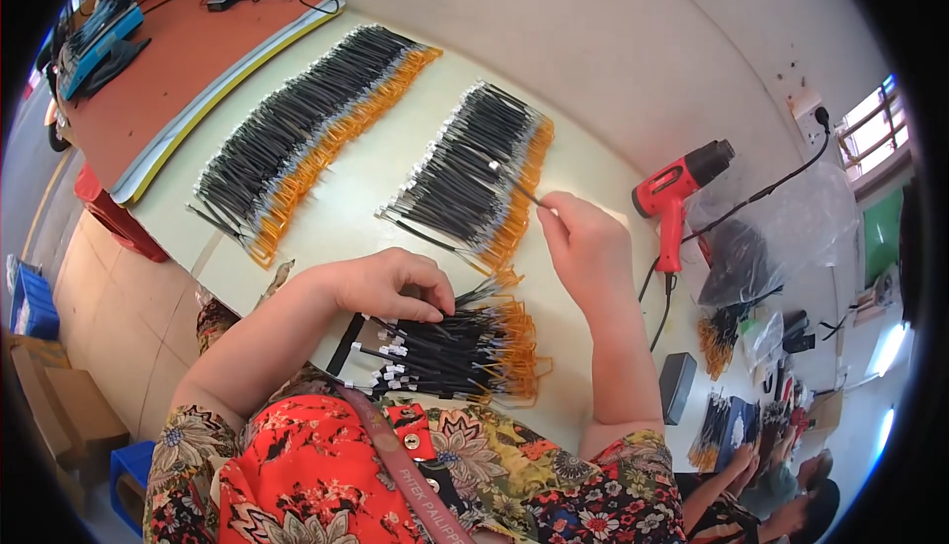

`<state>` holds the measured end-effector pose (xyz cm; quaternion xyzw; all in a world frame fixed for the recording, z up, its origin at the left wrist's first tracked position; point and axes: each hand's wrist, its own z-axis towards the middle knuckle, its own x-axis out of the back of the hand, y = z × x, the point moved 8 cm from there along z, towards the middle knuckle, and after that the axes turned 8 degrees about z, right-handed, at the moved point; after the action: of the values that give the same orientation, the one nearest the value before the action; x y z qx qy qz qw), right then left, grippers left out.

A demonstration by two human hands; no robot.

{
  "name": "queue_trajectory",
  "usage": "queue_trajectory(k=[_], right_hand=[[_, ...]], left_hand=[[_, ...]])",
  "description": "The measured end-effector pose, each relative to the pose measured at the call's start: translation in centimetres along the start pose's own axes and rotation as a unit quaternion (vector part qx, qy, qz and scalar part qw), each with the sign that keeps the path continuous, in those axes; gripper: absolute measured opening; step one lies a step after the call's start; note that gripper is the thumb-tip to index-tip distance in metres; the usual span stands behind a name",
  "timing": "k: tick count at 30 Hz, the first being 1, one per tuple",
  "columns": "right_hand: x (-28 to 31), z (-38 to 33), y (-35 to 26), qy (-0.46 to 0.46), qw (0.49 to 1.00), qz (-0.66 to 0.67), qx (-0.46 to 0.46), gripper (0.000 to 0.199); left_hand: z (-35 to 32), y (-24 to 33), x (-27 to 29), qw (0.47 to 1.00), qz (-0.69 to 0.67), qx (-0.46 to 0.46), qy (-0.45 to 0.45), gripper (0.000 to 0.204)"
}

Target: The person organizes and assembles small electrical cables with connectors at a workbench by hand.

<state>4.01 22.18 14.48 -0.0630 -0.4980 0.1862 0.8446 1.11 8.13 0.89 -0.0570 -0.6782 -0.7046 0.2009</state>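
Near the cables (pixel 465 348), a lanyard (pixel 381 432) bears lettering (pixel 425 506).

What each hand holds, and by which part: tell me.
The right hand pinches a black cable, away from its white plug. What the left hand holds cannot be told.

I see the right hand (pixel 593 248) pinching a black cable (pixel 521 187), the left hand (pixel 392 282) curled at the cable pile (pixel 465 351) toward six o'clock, a red heat gun (pixel 674 186) near two-thirty.
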Motion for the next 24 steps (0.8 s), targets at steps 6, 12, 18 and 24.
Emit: queue_trajectory(k=[6, 12, 18, 24], right_hand=[[-5.6, -2.0, 0.3, -0.232, 0.864, 0.395, -0.207, 0.013], [-10.4, -2.0, -0.7, -0.312, 0.754, 0.514, -0.266, 0.013], [-12.5, -2.0, -0.5, -0.34, 0.776, 0.472, -0.244, 0.024], [-11.7, -1.5, -0.1, -0.304, 0.843, 0.396, -0.202, 0.019]], left_hand=[[-0.2, -0.7, 1.7, 0.99, -0.074, 0.043, 0.112, 0.023], [-2.1, -2.5, 7.0, 0.878, -0.315, -0.042, 0.358, 0.018], [-3.4, -3.1, 8.8, 0.816, -0.34, -0.057, 0.464, 0.011], [-3.4, -2.8, 8.9, 0.801, -0.372, -0.067, 0.464, 0.011]])
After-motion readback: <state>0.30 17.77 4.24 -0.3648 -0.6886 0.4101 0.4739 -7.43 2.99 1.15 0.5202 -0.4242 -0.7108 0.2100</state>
